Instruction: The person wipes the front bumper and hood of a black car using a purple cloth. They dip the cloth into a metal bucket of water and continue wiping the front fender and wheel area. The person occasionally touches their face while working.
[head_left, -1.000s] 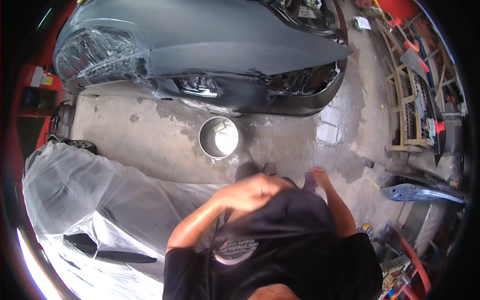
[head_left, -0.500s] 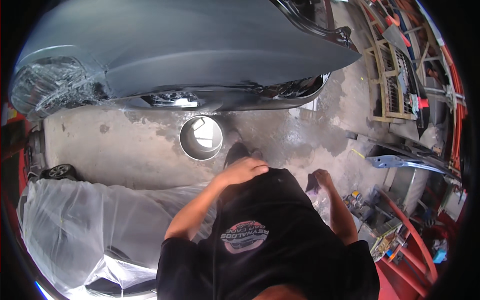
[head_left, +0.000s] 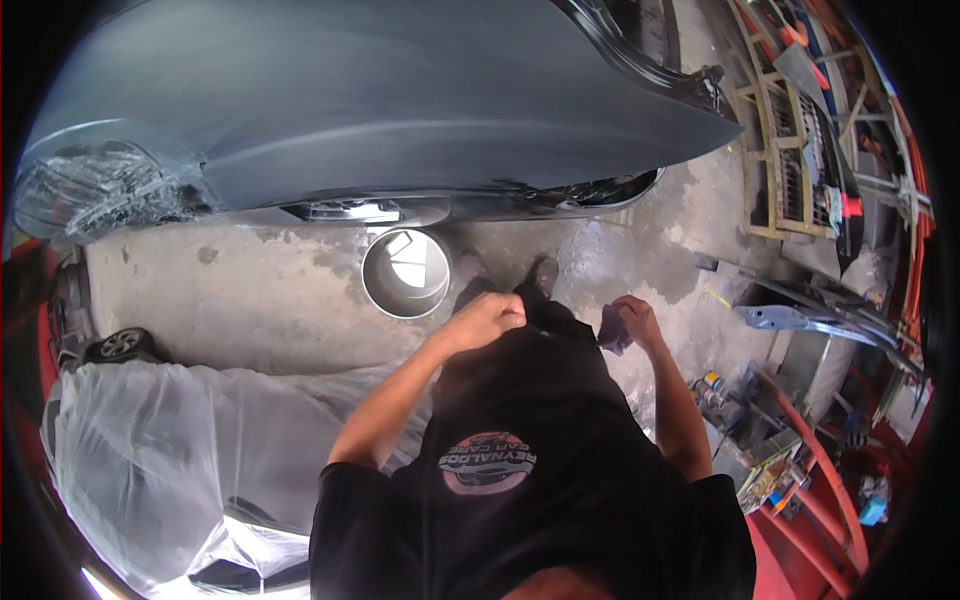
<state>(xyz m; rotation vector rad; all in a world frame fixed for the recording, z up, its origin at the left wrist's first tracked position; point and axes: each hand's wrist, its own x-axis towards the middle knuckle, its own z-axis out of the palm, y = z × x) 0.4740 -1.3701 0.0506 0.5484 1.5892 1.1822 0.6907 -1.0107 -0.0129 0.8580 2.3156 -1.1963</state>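
Observation:
My right hand (head_left: 637,318) is closed on a limp, dark purple cloth (head_left: 614,330) that hangs from the fingers beside my right thigh. My left hand (head_left: 492,317) is closed in front of my black shirt, its fingers curled under; anything inside them is hidden. Ahead and left of that hand, a round bucket (head_left: 378,290) stands on the floor, a bright reflection in it. Beyond the bucket stretches a dull dark grey car body panel (head_left: 400,110). Neither hand touches the panel or the bucket.
Clear plastic film (head_left: 130,450) drapes a car at left, near a small wheel (head_left: 122,344). More film (head_left: 100,185) covers the panel's left end. A wooden rack (head_left: 780,150), a blue metal part (head_left: 790,318) and red bars (head_left: 825,470) crowd the right. The concrete floor (head_left: 250,290) has damp patches.
Both hands have risen slightly away from my body, and the cloth now shows more fully. My left fingers have curled in. My right shoe has come into view.

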